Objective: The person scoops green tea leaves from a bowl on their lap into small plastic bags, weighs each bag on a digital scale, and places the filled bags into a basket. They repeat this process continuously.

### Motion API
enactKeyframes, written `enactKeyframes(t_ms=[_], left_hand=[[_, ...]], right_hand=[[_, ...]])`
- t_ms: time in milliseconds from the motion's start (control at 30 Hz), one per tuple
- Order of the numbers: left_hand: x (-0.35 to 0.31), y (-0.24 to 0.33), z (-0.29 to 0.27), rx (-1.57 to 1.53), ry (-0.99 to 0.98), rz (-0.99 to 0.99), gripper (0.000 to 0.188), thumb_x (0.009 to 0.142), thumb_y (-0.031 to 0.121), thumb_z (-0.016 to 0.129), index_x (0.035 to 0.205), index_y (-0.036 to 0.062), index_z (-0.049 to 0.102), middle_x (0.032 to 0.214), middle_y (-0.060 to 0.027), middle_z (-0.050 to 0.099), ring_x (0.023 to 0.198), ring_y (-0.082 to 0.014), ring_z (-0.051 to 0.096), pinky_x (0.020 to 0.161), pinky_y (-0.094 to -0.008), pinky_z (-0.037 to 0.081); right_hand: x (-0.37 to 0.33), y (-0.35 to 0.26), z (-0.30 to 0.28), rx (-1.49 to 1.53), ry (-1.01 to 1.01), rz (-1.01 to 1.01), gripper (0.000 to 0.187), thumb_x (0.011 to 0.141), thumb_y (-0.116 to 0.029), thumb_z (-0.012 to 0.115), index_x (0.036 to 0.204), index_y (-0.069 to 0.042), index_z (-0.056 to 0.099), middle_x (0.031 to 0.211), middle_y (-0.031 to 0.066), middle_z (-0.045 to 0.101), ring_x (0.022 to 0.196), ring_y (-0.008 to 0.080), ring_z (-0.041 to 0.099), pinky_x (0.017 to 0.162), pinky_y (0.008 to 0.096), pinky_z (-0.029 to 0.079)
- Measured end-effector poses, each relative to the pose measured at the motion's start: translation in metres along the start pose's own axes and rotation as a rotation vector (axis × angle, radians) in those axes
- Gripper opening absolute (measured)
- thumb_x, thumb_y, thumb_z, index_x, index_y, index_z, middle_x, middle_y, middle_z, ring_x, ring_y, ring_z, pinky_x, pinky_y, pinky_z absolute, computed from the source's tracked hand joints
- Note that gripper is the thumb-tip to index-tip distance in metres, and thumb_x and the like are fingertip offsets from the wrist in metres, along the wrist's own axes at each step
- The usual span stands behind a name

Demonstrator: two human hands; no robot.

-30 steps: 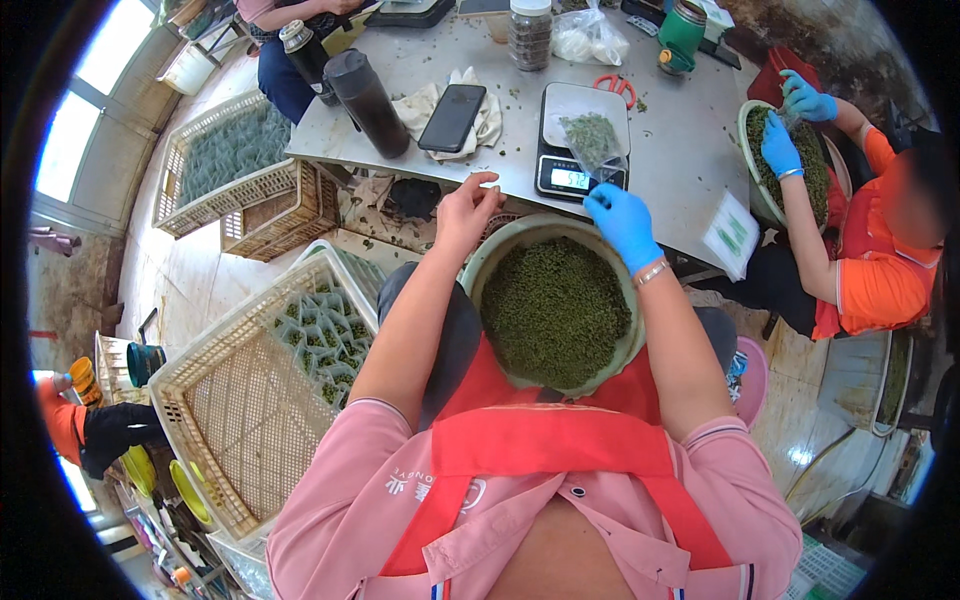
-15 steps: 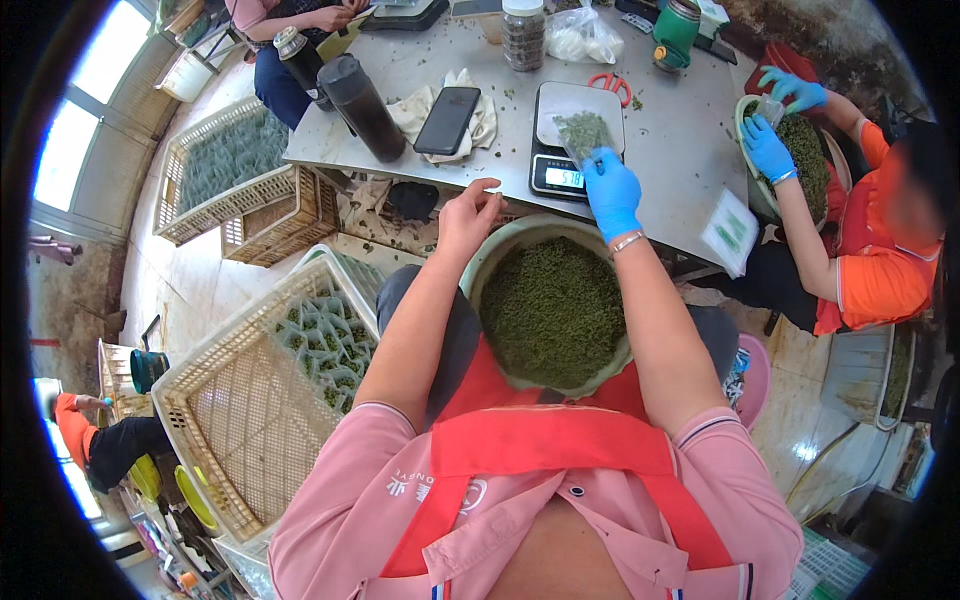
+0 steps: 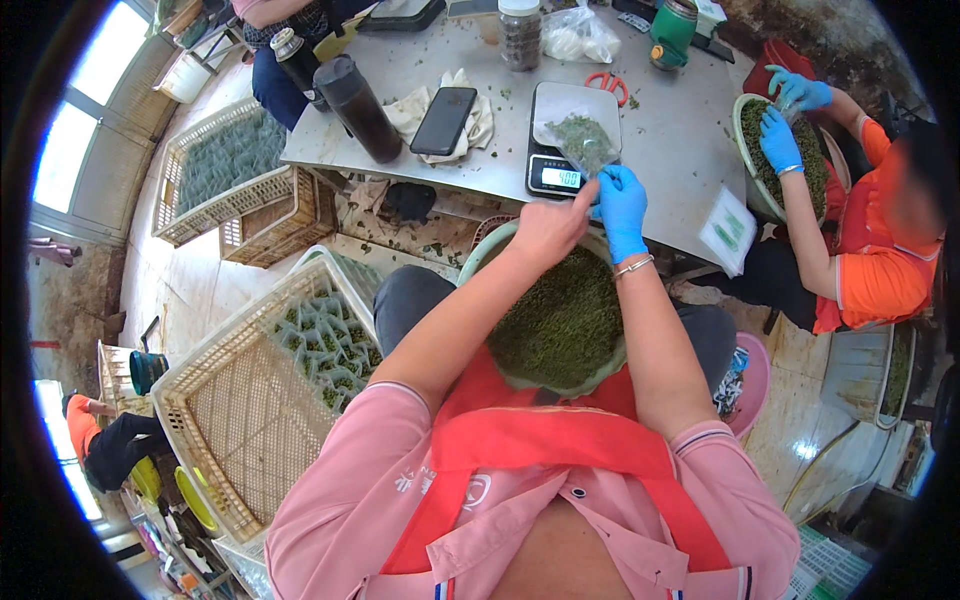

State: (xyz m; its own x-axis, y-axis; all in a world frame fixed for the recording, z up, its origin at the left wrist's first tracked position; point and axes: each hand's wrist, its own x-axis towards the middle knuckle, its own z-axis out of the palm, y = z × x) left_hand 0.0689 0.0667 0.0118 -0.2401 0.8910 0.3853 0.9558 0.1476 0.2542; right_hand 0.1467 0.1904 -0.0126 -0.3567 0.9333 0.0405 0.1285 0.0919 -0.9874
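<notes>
A clear plastic bag [image 3: 586, 146] of small green granules hangs tilted over the front of the digital scale [image 3: 556, 176], partly over its plate. My right hand [image 3: 622, 210], in a blue glove, pinches the bag's near end. Bare, my left hand [image 3: 552, 232] meets it there, its fingers closed at the same end of the bag; the exact grip is partly hidden. Both hands are above the far rim of a pale green basin [image 3: 484, 252], which sits between my knees and holds a deep heap of green granules [image 3: 560, 325].
The metal table [image 3: 672, 150] carries a phone [image 3: 444, 121] on a cloth, a dark tumbler [image 3: 356, 108], red scissors [image 3: 607, 84] and a lidded jar [image 3: 520, 35]. A crate [image 3: 240, 400] with filled bags stands at left. A blue-gloved co-worker [image 3: 880, 220] works at another basin, right.
My left hand has moved right, from beside the basin to the bag's end. My right hand has drawn slightly nearer to me, and the bag has tilted and shifted. The scale's reading has changed.
</notes>
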Motion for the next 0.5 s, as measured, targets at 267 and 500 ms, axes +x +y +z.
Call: enactKeyframes(t_ms=[267,500], left_hand=[[0.058,-0.036,-0.008,0.091,0.226,0.151,0.042,0.071,0.008,0.061,0.111,0.0168,0.054,0.095,-0.0058,0.053,0.087,-0.0257,0.057,0.079,-0.0392,0.046],[0.073,-0.052,0.004,0.131,0.216,0.283,0.040,0.069,0.012,0.065,0.108,0.0153,0.057,0.112,-0.0009,0.057,0.092,-0.0221,0.056,0.080,-0.0353,0.047]], right_hand=[[-0.002,-0.019,-0.009,-0.175,-0.150,0.013,0.030,0.081,-0.027,0.066,0.099,-0.003,0.064,0.070,0.0088,0.065,0.054,0.0152,0.060,0.054,0.0315,0.048],[0.020,-0.035,0.004,-0.339,-0.295,-0.009,0.025,0.081,-0.027,0.063,0.081,-0.003,0.064,0.060,0.0090,0.062,0.051,0.0167,0.060,0.051,0.0324,0.048]])
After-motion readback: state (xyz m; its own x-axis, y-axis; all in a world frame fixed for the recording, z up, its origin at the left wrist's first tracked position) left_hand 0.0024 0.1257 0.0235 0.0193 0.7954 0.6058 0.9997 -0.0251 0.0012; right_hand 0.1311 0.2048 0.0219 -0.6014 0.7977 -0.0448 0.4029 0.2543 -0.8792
